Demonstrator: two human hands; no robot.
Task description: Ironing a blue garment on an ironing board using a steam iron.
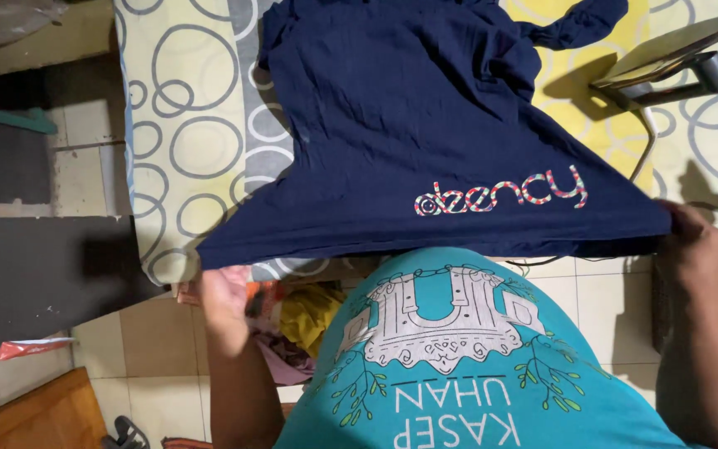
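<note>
Left hand [224, 301] fingers pinch the near-left hem corner of the navy shirt [425, 125]; right hand [691, 237] fingers pinch the near-right corner. Shirt lies spread on the circle-patterned worktop [184, 125], hem pulled taut at the near edge. Best to keep tension even on both corners so the hem stays straight. Both forearms reach up from near, wide apart. Iron [666, 62] stands far right.

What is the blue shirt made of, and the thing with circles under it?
The navy shirt looks like soft, matte knit cloth, maybe cotton: it wrinkles and drapes. The circle-patterned cover seems thin printed fabric over padding, lying smooth. Left hand and right hand grip the shirt's hem.
</note>
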